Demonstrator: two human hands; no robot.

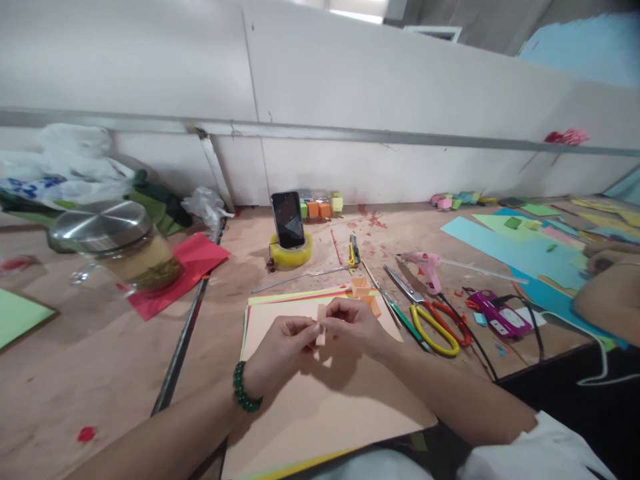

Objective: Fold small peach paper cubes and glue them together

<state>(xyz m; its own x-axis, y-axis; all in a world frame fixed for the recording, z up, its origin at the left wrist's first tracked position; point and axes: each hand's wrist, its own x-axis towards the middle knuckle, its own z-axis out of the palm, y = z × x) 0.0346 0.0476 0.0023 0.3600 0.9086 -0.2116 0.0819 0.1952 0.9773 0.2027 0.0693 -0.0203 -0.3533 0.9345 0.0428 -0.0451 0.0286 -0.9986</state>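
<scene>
Between my two hands is a small strip of light orange paper, held upright above a stack of coloured sheets with a peach one on top. My left hand, below a green bead bracelet, pinches the strip from the left. From the right, my right hand pinches it near its upper part, fingers curled. Just behind my right hand, small folded orange paper pieces rest at the stack's back edge, one partly covered.
Scissors, a pink glue gun and a purple power strip lie right. A phone leans in a yellow tape roll. A glass jar stands left. Another person's hand is far right.
</scene>
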